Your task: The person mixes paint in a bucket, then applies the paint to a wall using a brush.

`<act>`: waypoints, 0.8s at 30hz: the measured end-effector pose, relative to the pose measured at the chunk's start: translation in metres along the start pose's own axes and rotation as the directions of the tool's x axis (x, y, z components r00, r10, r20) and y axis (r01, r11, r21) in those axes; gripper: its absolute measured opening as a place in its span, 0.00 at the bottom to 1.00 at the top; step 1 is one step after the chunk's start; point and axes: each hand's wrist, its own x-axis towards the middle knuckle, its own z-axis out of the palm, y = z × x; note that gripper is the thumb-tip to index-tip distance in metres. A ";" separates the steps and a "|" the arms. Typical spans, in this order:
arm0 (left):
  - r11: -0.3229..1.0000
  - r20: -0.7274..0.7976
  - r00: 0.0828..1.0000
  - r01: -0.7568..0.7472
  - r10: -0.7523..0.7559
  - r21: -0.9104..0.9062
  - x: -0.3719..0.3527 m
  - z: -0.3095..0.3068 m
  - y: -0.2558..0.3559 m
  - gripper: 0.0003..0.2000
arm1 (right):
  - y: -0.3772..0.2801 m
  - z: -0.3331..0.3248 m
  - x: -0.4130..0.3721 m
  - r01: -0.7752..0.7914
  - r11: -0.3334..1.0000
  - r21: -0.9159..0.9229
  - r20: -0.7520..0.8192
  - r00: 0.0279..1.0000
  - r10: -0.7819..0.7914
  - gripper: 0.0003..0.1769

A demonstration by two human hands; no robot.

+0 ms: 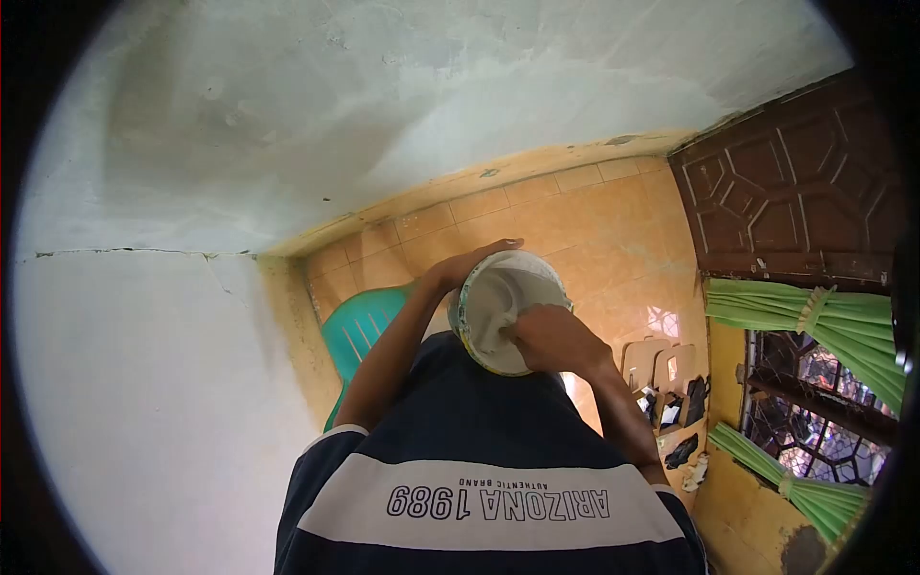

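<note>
A paint bucket (pixel 537 275) with a pale, smeared inside and a whitish mixture (pixel 491 299) in it is held close against the front of my dark shirt. My left hand (pixel 477 261) curls round its far left side, fingers along the outside below the rim. My right hand (pixel 551 338) reaches over the right rim into the opening, its fingers closed. A whitish-coated thing (pixel 508 320) shows at those fingers, too covered and hidden to tell its kind.
A green plastic chair (pixel 359 326) stands on the tiled floor (pixel 585 225) at left. Patchy pale walls (pixel 287 115) rise ahead and left. On the right are a brown carved door (pixel 786 192), green curtains (pixel 800 309), a barred window (pixel 815 374) and a wooden rack (pixel 661 369) with dark items.
</note>
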 end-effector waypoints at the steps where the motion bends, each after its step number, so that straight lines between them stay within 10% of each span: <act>1: 0.998 0.022 0.998 -0.055 0.054 0.035 0.007 -0.004 -0.009 0.27 | -0.004 -0.003 0.002 0.046 0.999 0.021 -0.068 0.997 -0.045 0.17; 8: 0.993 0.066 0.996 0.058 -0.052 -0.101 0.000 0.008 0.009 0.27 | 0.004 -0.004 0.014 -0.050 0.998 0.029 -0.365 0.929 0.058 0.19; 11: 0.975 -0.178 0.959 -0.220 0.220 0.017 0.000 0.019 -0.010 0.29 | 0.001 -0.008 0.004 -0.236 0.971 -0.038 -0.296 0.931 0.214 0.17; 15: 0.997 -0.058 0.998 -0.044 0.041 -0.063 -0.011 0.017 0.011 0.30 | 0.006 -0.001 -0.008 -0.245 0.967 -0.071 -0.204 0.952 0.226 0.08; 24: 0.991 0.005 1.000 0.027 -0.027 -0.131 0.007 0.005 -0.005 0.28 | -0.008 -0.006 0.001 0.111 0.988 0.108 -0.150 0.984 -0.095 0.15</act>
